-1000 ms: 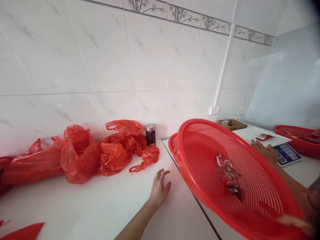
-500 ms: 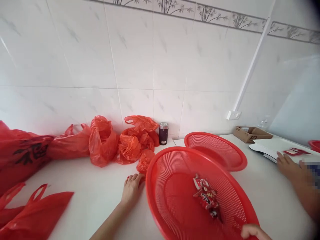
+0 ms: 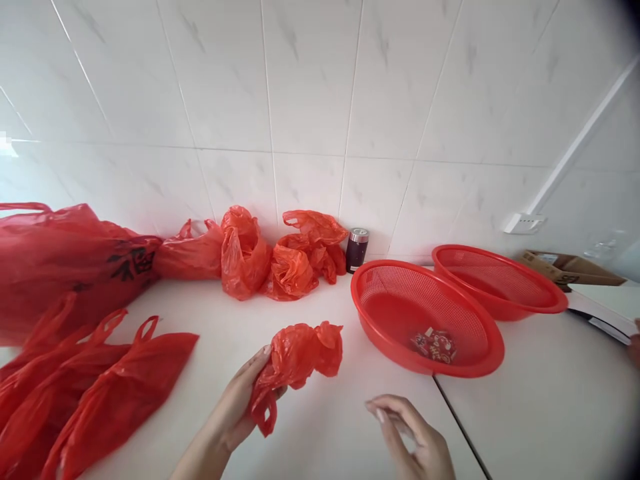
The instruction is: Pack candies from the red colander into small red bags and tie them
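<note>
A: Hands first. What are they doing?

B: Left hand [image 3: 245,395] closed on a crumpled, translucent red plastic bag [image 3: 300,357], thumb on one side, fingers beneath. Right hand [image 3: 419,437] apart from it, fingers loosely curled, thumb and forefinger tips near each other; nothing visible between them.

A: Why that grip?

B: My reading: thin film is limp, so it is bunched into the palm to keep it together. One handle loop droops below the fingers. Bag is raised over the white tabletop [image 3: 325,433], in front of the body, within easy reach of the free hand.

A: Next ring out?

B: Right and beyond: a round red plastic basket with mesh sides [image 3: 387,337], a few small printed packets [image 3: 436,347] lying in it. Packets sit low, toward the near side; the dished shape probably keeps them gathered. A second red mesh basket [image 3: 500,279] stands just behind, to the right.

A: Left side?

B: Flat red bags with loop handles [image 3: 137,387] on the table, overlapping, likely so for easy picking up. A bulky red bag with black lettering [image 3: 75,257] behind them.

A: Along the wall?

B: Crumpled red bags [image 3: 245,257] in a row, then a dark metal-topped flask [image 3: 357,252]. Set back, presumably to leave working room in front.
</note>
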A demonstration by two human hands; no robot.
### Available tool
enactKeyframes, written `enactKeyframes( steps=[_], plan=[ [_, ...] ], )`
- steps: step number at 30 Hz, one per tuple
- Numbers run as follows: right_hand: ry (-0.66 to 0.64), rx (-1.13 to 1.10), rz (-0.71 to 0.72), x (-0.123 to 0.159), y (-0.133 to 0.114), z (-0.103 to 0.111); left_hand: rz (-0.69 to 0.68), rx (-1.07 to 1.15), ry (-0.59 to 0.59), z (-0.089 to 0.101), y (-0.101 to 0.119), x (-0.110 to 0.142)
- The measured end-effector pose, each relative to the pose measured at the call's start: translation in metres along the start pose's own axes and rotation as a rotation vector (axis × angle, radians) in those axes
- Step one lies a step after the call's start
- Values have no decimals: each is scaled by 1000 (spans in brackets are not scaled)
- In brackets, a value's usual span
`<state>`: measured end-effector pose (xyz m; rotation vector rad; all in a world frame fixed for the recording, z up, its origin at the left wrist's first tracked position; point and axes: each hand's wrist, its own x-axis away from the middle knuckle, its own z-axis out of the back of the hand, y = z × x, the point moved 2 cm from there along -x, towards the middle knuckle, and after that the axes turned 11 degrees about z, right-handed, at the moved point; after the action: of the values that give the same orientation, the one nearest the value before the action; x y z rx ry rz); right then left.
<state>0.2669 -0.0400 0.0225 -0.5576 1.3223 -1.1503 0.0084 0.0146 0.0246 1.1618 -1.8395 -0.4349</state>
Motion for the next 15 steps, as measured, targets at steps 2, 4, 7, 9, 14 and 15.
enactKeyframes(
  steps=[2, 4, 7, 9, 14, 15],
  plan=[
    [-105, 86, 267, -9, -11, -20, 53, 29, -43, -1, -10, 5],
    [-136, 196, 451, -20, -14, -36, 105, 37, -77, -5, -21, 11],
    [-184, 290, 451, -33, 2, -55, 154, 14, -74, -5, -31, 17],
    [-254, 227, 345, -35, 21, -57, 121, -13, -29, 5, -30, 16],
    [-148, -17, 45, -34, 54, -21, -169, -56, 276, 69, -1, 0],
    [-106, -36, 4, -35, 56, -12, -185, -113, 345, 81, 4, -2]
  ],
)
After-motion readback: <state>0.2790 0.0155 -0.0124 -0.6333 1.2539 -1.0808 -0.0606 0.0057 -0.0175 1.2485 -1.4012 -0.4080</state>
